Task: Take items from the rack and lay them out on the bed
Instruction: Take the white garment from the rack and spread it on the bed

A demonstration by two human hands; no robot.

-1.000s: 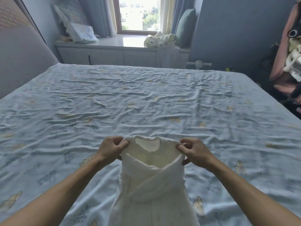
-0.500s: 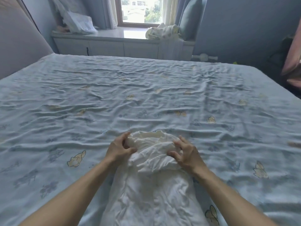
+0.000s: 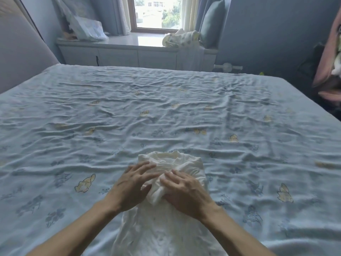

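Note:
A white garment (image 3: 171, 226) lies on the blue patterned bed sheet (image 3: 166, 117) near the front edge, its top end bunched and crumpled. My left hand (image 3: 132, 185) rests flat on the left side of the bunched part with fingers straight. My right hand (image 3: 182, 189) presses flat on the right side, fingers spread. A fold of white cloth bulges up between the two hands. The garment's lower part runs toward me between my forearms.
A padded headboard (image 3: 20, 52) stands at the left. A white window seat (image 3: 129, 52) at the back holds a bag, a patterned bundle (image 3: 180, 38) and a teal pillow (image 3: 212, 21). Pink clothes (image 3: 328, 58) hang at the right edge.
The garment came down from being held up by its top corners onto the bed. Both hands let go of the corners and moved inward, now pressing flat on the bunched cloth.

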